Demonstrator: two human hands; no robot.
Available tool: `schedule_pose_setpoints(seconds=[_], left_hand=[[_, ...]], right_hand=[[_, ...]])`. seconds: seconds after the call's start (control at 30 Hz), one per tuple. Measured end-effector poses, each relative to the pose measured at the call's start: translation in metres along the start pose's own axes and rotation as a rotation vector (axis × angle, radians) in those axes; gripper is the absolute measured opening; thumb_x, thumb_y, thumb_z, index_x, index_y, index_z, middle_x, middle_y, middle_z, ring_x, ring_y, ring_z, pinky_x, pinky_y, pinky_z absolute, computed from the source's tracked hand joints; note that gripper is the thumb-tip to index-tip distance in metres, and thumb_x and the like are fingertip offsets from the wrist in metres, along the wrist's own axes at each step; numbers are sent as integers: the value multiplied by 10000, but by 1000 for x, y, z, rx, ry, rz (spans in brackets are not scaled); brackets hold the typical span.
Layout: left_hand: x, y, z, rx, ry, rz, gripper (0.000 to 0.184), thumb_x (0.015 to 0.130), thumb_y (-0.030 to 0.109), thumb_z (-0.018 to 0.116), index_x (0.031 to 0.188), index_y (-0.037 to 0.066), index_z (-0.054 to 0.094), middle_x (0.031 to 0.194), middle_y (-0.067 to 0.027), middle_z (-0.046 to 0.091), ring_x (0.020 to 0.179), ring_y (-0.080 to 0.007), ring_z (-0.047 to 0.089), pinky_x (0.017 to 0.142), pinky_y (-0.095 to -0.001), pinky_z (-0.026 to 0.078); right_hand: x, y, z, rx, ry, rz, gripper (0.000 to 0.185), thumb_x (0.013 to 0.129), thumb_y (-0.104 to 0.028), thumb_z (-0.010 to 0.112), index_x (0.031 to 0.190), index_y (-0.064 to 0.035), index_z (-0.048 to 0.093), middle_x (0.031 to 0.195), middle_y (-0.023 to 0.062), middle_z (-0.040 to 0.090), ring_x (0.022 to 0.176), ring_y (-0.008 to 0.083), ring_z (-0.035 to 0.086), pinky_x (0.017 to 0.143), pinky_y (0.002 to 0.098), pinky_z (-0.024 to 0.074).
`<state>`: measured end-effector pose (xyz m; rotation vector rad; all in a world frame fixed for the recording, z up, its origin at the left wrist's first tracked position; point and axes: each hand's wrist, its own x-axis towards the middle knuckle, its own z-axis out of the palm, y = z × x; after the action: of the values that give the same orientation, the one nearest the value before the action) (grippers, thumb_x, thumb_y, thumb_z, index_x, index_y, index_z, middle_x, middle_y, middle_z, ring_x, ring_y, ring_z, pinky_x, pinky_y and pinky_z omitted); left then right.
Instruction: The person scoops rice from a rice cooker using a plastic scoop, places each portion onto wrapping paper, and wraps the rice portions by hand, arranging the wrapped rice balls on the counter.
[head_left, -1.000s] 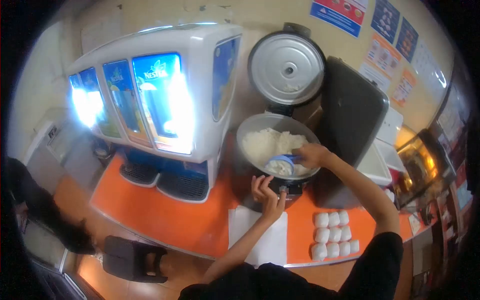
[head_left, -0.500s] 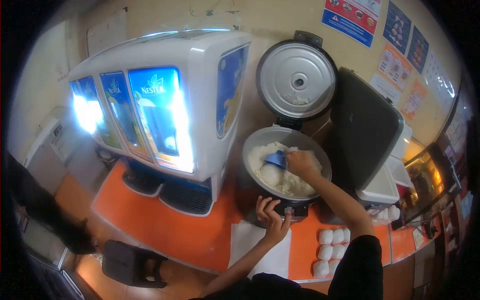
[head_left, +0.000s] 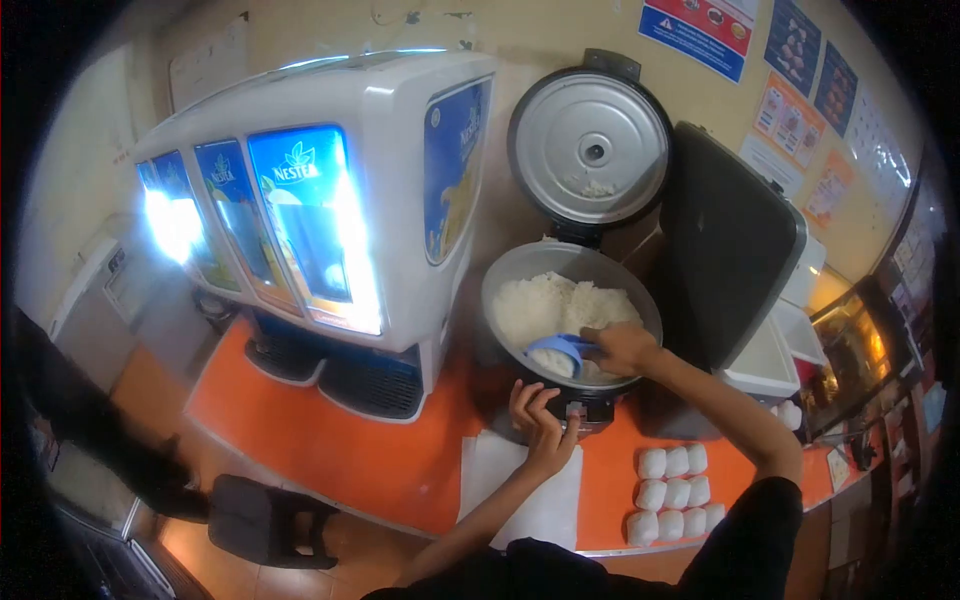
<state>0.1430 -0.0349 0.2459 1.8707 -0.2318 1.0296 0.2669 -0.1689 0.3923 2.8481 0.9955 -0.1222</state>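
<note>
My right hand (head_left: 622, 349) is closed around the handle of a blue scoop (head_left: 572, 346), inside the front part of the rice cooker (head_left: 488, 305). The scoop's cup faces up and has white rice in it. More cooked rice (head_left: 560, 300) fills much of the pot, heaped toward the back. My left hand (head_left: 543, 425) grips the cooker's front below the rim, its fingers bent against the body and its thumb by the front latch. Behind the pot, the round metal lid (head_left: 592, 150) stands open with some rice grains stuck to it.
White paper sheets (head_left: 510, 500) lie in front of the cooker on the orange counter (head_left: 400, 480). Several white wrapped bundles (head_left: 675, 492) sit in rows to the right. A drink dispenser (head_left: 400, 180) stands left; an open-lidded cooler box (head_left: 765, 365) stands right. A dark stool (head_left: 250, 520) is below left.
The scoop has moved from the middle of the rice toward the pot's front edge and now shows rice in its cup. My left hand stays at the cooker's front.
</note>
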Motion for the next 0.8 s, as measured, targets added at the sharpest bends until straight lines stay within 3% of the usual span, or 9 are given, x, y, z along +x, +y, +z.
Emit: schedule_pose_setpoints(seconds=[0.17,0.4,0.5,0.6,0.63,0.67,0.7,0.8], left_hand=[[-6,-2,5,-6,27,-41,489,848,227,619,1241,35,400,1325,-174,299,1336,-434,171,1068,-569,132],[-1,2,-1,51,-19,-12,497,873,210,639,1228,6,357,1278,-185,257,1279,-391,198,1095,-571,144],[-2,-3,-2,-9,-17,8,509,871,228,657,1206,6,344,1259,-180,261,1268,-381,213,1098,-565,154],[-13,-22,-4,-120,13,88,544,854,258,691,1180,11,331,1239,-178,269,1274,-372,220,1090,-559,172],[-17,-25,-12,-103,19,124,560,846,266,704,1172,13,326,1231,-176,272,1278,-368,221,1087,-558,176],[-22,-29,-20,-87,25,159,575,838,274,718,1165,15,321,1223,-175,275,1281,-363,222,1084,-558,181],[-36,-39,-25,-129,4,119,621,815,304,738,1196,15,342,1230,-191,301,1277,-369,245,1061,-545,210],[-83,-68,-66,144,-467,-122,635,806,329,734,1242,46,370,1274,-190,323,1285,-366,265,1041,-524,234]], right_hand=[[7,-3,1,18,-54,-23,363,872,-380,573,1120,-121,629,877,247,664,854,428,651,782,508,515],[-13,21,-11,115,-57,-32,423,880,-416,581,1151,-95,632,921,255,669,885,415,657,803,490,507],[-25,43,-20,381,-40,63,438,875,-382,592,1157,-48,624,899,219,685,789,339,677,730,425,525],[-56,43,-39,667,-70,260,377,875,-305,601,1115,-17,637,761,143,646,628,214,613,565,333,493],[-70,39,-38,929,-74,386,313,893,-235,592,1100,-4,631,651,67,531,546,124,504,455,257,406],[-82,34,-38,1016,-73,416,299,899,-221,586,1102,-4,627,642,54,510,539,116,495,445,250,392],[-93,27,-36,1105,-76,447,286,905,-207,581,1104,-5,623,632,42,489,533,107,486,435,244,379],[-130,-10,-22,1357,-131,443,283,915,-184,574,1104,25,602,643,33,485,534,101,484,435,241,377]])
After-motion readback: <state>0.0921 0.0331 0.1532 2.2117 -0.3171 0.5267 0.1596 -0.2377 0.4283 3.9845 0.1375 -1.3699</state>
